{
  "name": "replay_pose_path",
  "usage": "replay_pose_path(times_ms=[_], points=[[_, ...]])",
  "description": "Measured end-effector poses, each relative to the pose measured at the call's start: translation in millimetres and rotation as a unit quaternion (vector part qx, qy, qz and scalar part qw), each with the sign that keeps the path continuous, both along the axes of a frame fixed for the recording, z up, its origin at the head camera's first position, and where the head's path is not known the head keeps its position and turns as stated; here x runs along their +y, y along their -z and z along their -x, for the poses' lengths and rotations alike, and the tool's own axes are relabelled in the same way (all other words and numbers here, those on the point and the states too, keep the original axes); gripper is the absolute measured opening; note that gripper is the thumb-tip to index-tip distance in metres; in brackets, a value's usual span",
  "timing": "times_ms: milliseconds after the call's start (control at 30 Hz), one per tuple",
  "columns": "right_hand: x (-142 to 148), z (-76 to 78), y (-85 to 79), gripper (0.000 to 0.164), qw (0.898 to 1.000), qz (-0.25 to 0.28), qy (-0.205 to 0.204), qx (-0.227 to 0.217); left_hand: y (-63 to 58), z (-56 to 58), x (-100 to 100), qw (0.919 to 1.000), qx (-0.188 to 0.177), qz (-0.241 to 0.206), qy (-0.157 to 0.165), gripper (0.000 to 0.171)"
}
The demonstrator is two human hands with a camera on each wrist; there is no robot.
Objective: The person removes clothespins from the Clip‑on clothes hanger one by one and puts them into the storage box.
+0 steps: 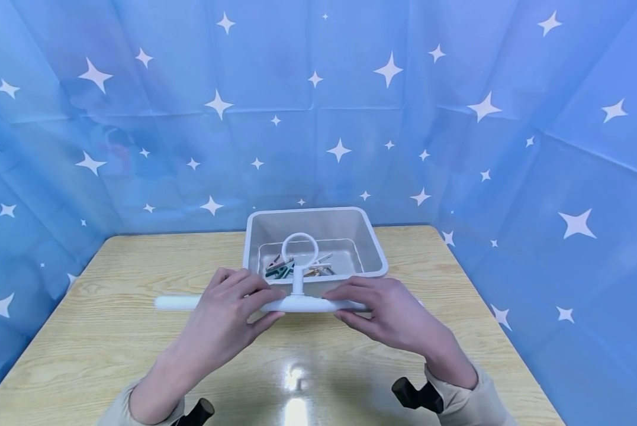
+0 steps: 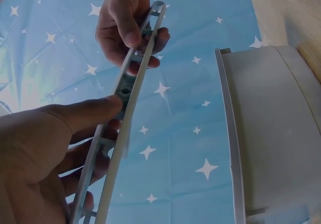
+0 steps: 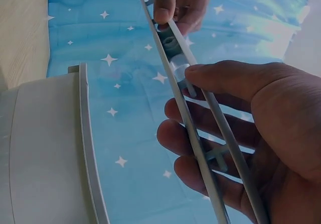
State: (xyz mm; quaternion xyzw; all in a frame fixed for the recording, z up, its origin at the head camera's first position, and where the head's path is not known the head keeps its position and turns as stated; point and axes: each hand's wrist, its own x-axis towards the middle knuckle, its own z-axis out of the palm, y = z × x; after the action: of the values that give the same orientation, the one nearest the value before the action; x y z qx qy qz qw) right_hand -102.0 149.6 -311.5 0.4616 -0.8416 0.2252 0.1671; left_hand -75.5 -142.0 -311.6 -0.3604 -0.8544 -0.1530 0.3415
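A long white plastic hanger (image 1: 302, 304) with a ring on a short stem is held level in front of the grey bin. My left hand (image 1: 235, 307) grips the bar just left of the stem, thumb below and fingers above. On the right side of the stem, my right hand (image 1: 388, 310) pinches the bar the same way. Seen from below in the left wrist view, the hanger (image 2: 109, 184) has two parallel rails joined by small crosspieces. The thumb of each hand presses the near rail, with fingers curled behind.
Behind the hanger stands a grey rectangular bin (image 1: 369, 236), with several small clips (image 1: 282, 270), some dark green, lying inside. The wooden table (image 1: 137, 349) reaches back to a blue curtain (image 1: 276, 71) with white stars. Dark wrist mounts (image 1: 417, 395) sit at both sleeves.
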Motion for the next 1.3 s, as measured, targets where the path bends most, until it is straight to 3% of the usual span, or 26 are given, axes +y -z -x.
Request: replay_pose_path(times_ms=[400,867,1100,1300], points=[[2.6,-3.0,7.0,0.020,0.999,-0.015,0.008,-0.037,8.0,-0.1,0.9,0.9991,-0.034,0.025,0.009,0.025],[2.5,-4.4,17.2,0.021,0.998,-0.041,0.009,-0.044,15.9,-3.3,0.7,0.9966,-0.070,0.043,0.008,0.022],[1.1,-5.3,20.5,0.017,0.994,-0.080,0.007,-0.068,19.9,-4.5,4.1,0.9867,-0.133,0.093,-0.006,0.020],[0.6,-4.2,22.5,0.014,0.991,-0.095,0.000,-0.090,24.0,-4.0,7.6,0.9794,-0.167,0.114,0.003,0.020]])
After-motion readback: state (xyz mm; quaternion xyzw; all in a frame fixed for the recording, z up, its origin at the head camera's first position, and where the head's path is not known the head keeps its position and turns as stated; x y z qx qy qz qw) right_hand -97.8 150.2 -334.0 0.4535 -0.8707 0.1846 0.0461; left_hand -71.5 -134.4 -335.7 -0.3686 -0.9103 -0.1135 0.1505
